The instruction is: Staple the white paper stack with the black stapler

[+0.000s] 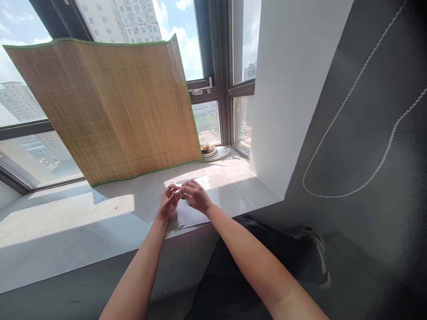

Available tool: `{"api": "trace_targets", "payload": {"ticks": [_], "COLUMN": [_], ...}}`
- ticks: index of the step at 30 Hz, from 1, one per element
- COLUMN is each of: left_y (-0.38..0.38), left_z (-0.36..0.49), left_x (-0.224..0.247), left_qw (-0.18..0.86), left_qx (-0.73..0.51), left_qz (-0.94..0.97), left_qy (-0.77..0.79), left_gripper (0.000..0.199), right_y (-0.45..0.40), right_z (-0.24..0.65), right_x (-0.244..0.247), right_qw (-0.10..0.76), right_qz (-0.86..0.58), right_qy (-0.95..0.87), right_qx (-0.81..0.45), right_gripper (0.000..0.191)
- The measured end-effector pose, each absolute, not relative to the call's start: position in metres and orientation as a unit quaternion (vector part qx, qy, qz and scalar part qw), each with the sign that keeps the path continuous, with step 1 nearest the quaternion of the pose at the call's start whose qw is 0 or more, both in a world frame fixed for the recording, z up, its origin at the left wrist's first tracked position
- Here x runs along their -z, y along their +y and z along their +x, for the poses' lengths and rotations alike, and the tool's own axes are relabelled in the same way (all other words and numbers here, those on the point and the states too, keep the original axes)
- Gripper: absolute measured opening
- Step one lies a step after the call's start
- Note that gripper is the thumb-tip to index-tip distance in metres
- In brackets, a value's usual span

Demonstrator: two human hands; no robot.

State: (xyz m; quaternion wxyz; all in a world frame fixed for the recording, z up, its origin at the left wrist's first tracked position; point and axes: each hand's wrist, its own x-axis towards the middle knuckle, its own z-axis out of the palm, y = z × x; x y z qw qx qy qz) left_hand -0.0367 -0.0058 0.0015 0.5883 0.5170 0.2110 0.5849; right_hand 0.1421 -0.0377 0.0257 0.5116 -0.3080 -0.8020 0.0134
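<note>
Close together over the windowsill [133, 218], my left hand [169, 203] and my right hand [196, 195] meet at their fingertips. Both are closed in a pinch. Between them is something small, partly pale, mostly hidden by the fingers; its kind cannot be made out. Under the hands lies a white sheet of paper [191, 218], near the sill's front edge. Dark marks [204, 181] show faintly on its sunlit far part.
A bamboo mat [126, 106] with green edging leans against the window behind the hands. Stacked plates [215, 153] stand in the window corner. A white wall [287, 89] bounds the sill on the right, and a beaded cord [333, 195] hangs beyond it.
</note>
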Motion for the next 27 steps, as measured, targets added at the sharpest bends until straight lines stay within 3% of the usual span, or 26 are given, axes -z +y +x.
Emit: {"api": "trace_targets", "payload": {"ticks": [8,11,16,20,24,27], "left_y": [-0.009,-0.008,-0.007,-0.011,-0.017,-0.018], "left_z": [-0.038,-0.039,-0.043,-0.048,-0.055,-0.059], "left_x": [-0.005,-0.007,-0.011,-0.016,-0.015,-0.012], "left_qw": [0.625,0.630,0.658,0.673,0.655,0.638], "left_qx": [-0.573,-0.586,-0.621,-0.638,-0.659,-0.672], "left_qz": [0.503,0.486,0.400,0.360,0.356,0.359], "left_qy": [0.168,0.153,0.143,0.101,0.099,0.115], "left_gripper": [0.041,0.037,0.031,0.024,0.059,0.067], "right_y": [-0.029,-0.021,-0.004,0.005,0.016,0.026], "right_z": [0.149,0.169,0.213,0.226,0.232,0.243], "right_x": [-0.024,-0.025,-0.012,0.004,0.010,0.010], "right_qw": [0.566,0.559,0.394,0.280,0.268,0.269], "right_qz": [-0.334,-0.419,-0.698,-0.769,-0.785,-0.782], "right_qy": [-0.753,-0.715,-0.598,-0.574,-0.557,-0.556], "right_qx": [-0.014,0.019,-0.008,-0.033,-0.050,-0.081], "right_gripper": [0.022,0.025,0.032,0.029,0.035,0.053]}}
